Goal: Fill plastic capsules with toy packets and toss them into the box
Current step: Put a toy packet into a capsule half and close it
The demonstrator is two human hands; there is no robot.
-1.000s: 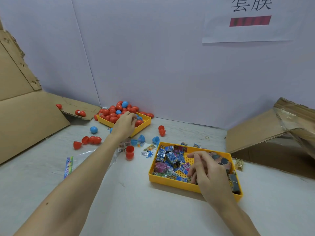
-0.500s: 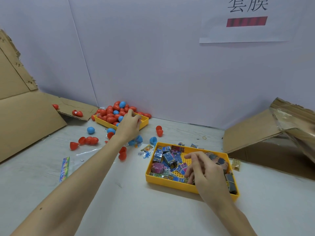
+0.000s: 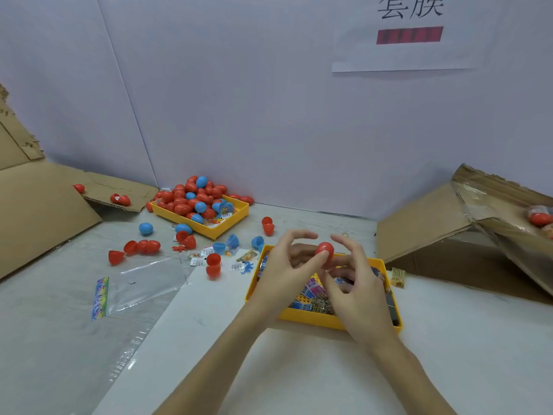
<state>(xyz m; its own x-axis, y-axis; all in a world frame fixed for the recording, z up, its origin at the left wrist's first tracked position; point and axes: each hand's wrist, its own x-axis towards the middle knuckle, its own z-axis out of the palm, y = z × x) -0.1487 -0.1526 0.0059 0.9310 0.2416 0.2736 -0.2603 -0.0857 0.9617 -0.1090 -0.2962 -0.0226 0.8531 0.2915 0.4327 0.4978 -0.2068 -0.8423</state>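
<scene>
Left hand (image 3: pixel 284 274) pinches red capsule (image 3: pixel 324 253) above near yellow tray (image 3: pixel 314 320) of toy packets (image 3: pixel 314 290); right hand (image 3: pixel 353 283) fingers curled, contents not discernible. Risk: capsule slips during opening, rolls off surface. Box (image 3: pixel 478 223) at 3 o'clock.

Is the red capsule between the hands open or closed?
Cannot tell. The left hand pinches the red capsule, whose rounded top shows, but fingers hide its lower part.

Bare white table (image 3: pixel 299 369) in front; scattered red and blue plastic capsule halves (image 3: pixel 143 246) clutter the left; tilted brown cardboard box (image 3: pixel 434 232) blocks the right.
</scene>
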